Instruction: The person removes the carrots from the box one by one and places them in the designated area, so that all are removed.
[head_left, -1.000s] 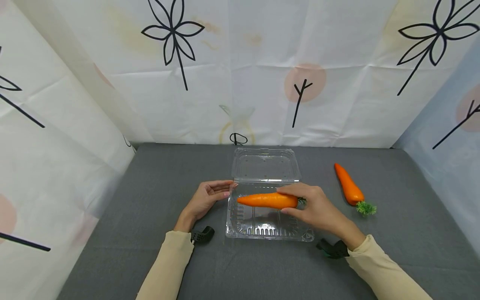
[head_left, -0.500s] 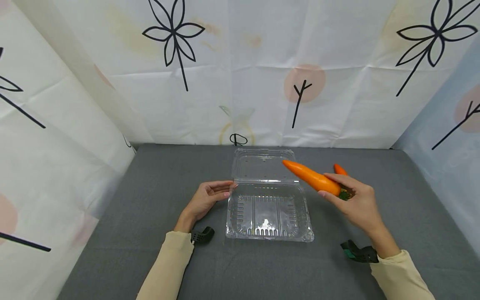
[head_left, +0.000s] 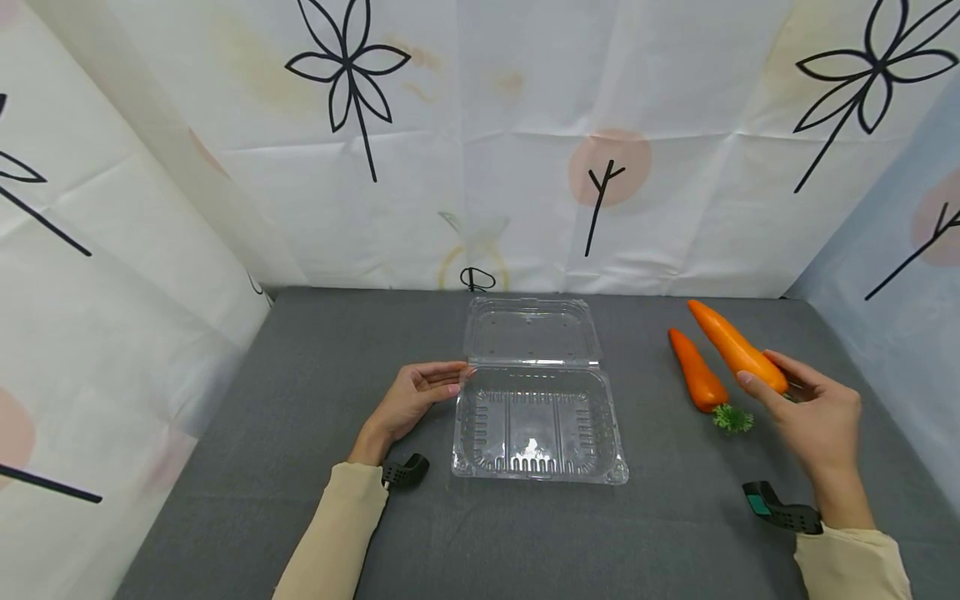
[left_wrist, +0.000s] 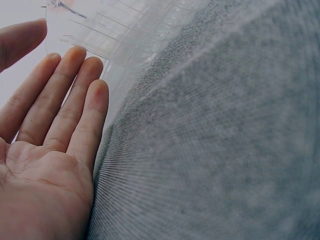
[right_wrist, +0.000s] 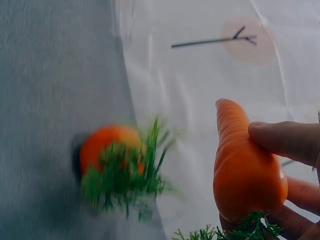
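My right hand (head_left: pixel 825 417) grips an orange carrot (head_left: pixel 738 346) by its thick end, thumb on one side and fingers on the other. Its narrow tip points away and to the left; most of its green top is hidden by the hand in the head view but shows in the right wrist view. Just left of it, a second carrot (head_left: pixel 696 371) lies on the grey cloth, leafy top (head_left: pixel 732 418) toward me. A transparent plastic clamshell box (head_left: pixel 540 477) stands with its lid folded back. My left hand (head_left: pixel 408 404) has straight fingers (left_wrist: pixel 90 110), their tips at the box's left edge.
The grey cloth-covered table (head_left: pixel 337 333) ends at a white patterned fabric backdrop (head_left: pixel 510 200), with more fabric at both sides. The box's lid (head_left: pixel 532 329) lies toward the back. A dark wrist device (head_left: pixel 783 508) sits at the right wrist, another (head_left: pixel 405 471) at the left.
My right hand has carried its carrot from over the box out to the right, past the second carrot, turning its tip away from me. The left hand and box stay put.
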